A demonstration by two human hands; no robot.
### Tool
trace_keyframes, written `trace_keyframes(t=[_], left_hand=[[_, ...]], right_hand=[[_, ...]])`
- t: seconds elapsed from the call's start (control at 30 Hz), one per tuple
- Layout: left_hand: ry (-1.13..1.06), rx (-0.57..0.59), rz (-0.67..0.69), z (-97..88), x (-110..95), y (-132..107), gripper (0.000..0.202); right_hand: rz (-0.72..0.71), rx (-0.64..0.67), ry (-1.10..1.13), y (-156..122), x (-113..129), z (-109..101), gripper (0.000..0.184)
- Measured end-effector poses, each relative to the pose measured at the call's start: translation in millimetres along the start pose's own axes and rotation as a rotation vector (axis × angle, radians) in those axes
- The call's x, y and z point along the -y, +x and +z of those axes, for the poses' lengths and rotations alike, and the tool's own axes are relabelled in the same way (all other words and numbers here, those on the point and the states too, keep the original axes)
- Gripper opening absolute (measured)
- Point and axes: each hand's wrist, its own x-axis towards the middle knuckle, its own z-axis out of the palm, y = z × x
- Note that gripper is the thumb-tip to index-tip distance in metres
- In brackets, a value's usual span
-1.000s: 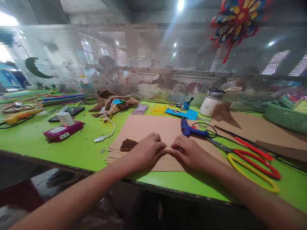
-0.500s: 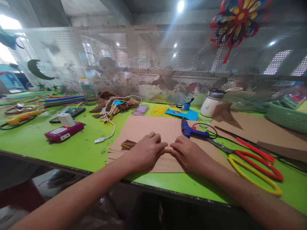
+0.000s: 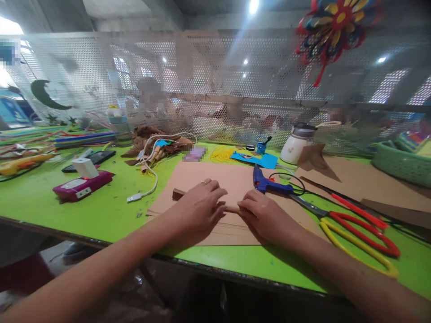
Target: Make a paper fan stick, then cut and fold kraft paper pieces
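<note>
1. Brown paper, wound into a thin paper roll [image 3: 232, 209], lies across the tan cardboard sheet [image 3: 235, 177] near the front edge of the green table [image 3: 111, 211]. Its darker left end is seen jutting out beyond the left hand.
2. The left hand [image 3: 198, 208] is laid over most of the roll. Its fingers are bent and drawn close together, and the roll is held down against the sheet.
3. The right hand [image 3: 266, 215] is set on the roll's right end, with its fingers narrowed onto the paper and almost touching those of the left hand.
4. The winding appears to be tightened under both sets of fingertips. This is judged to be done best with pressure spread evenly along the length and both ends kept level, so that the layers are not skewed into a cone.
5. The sheet should be kept flat and unshifted beneath the roll.
6. A blue glue gun [image 3: 269, 184] rests just beyond the right hand, and red-and-yellow scissors [image 3: 357, 224] lie further right. The gun's nozzle may be hot, so knuckles are best kept clear of it.
</note>
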Motion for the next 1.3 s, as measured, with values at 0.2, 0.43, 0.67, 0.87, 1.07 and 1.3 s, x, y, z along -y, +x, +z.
trace_keyframes(t=[0.2,0.43,0.67,0.87,1.07,1.3], left_hand=[[-0.01,0.026,0.0,2.4,-1.8,-6.6,0.025],[-0.023,0.013,0.023,7.8,2.8,-4.9,0.028],[0.016,0.016,0.042,1.8,3.5,-2.1,0.03],[0.088,-0.009,0.036,14.3,13.3,7.9,0.029],[0.088,-0.013,0.052,23.3,22.8,16.4,0.02],[0.016,-0.023,0.014,35.1,36.0,25.5,0.021]], right_hand=[[0.023,0.035,0.001,3.1,-2.3,-2.8,0.021],[0.011,0.038,-0.118,3.1,-4.6,4.3,0.021],[0.009,-0.051,-0.138,1.2,3.8,-0.1,0.01],[0.001,-0.053,-0.133,2.7,0.5,3.0,0.013],[0.053,-0.011,-0.12,6.1,-5.2,5.4,0.011],[0.043,0.007,-0.135,7.0,-11.9,7.4,0.014]])
